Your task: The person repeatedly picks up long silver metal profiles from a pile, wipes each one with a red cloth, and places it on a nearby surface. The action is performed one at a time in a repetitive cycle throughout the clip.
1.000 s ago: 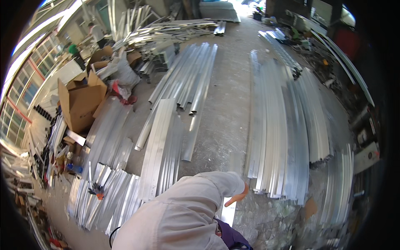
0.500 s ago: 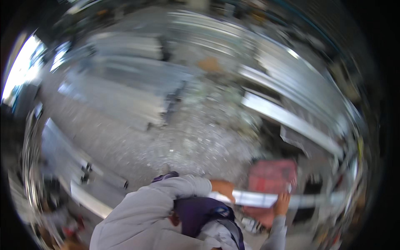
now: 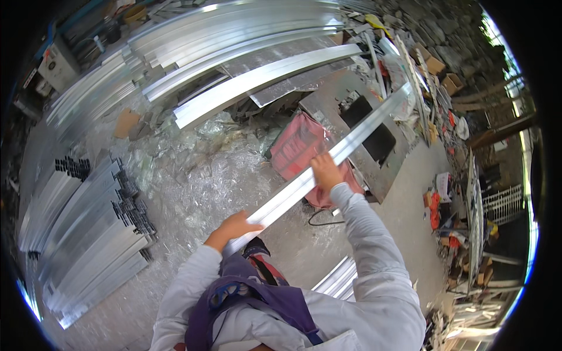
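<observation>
A long silvery metal profile (image 3: pixel 284 203), like an aluminium bar, runs slantwise from near my body toward the upper right. My left hand (image 3: pixel 233 229) grips its near end, thumb over the top face. Farther along, my right hand (image 3: pixel 326 171) is closed round the profile at about its middle. Under the bar, just beyond my right hand, lies a red cloth-like cover or bag (image 3: pixel 300 146). The profile's far part passes over a grey metal table (image 3: pixel 383 186) with a dark rectangular opening.
Stacked profiles (image 3: pixel 88 234) lie on the floor at left. More long profiles (image 3: pixel 234 29) rest across the back, one white-silver length (image 3: pixel 263 79) nearest. Clear plastic scraps (image 3: pixel 193 164) litter the floor. Boxes and clutter (image 3: pixel 451 82) line the right side. Several short profiles (image 3: pixel 339 278) lie near my right arm.
My view has swung to the right and sharpened. Both hands still hold the profile, which now slants up to the right instead of lying nearly level across the view.
</observation>
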Tool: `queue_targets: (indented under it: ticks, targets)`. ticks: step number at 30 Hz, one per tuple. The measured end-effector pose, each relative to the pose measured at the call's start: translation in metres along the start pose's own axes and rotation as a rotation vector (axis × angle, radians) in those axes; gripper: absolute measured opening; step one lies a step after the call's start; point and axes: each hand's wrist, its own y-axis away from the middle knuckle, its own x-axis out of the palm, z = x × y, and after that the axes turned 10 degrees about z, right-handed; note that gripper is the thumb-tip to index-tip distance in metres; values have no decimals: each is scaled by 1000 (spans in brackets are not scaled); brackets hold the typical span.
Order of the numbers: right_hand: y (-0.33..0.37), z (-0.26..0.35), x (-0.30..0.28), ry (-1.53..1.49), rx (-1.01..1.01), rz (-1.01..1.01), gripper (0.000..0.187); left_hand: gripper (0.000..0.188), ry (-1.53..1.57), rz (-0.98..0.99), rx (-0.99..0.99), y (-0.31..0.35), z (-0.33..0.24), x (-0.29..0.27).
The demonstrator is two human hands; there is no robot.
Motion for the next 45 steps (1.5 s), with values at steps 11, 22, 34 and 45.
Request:
queue_targets:
  ticks: [11,22,34,45]
  targets:
    - [13,403,-45,-470,-259,1,19,80,158,111,-432,302,300,24]
    - [25,428,-40,-451,-172,-264,13,63,38,244,-435,297,393,11]
    - [163,243,-10,-671,1031,-450,33,71,23,346,-14,-106,-29,-43]
    - [198,332,27,-1041,1190,72,38,83,174,475,242,-283,-180,-78]
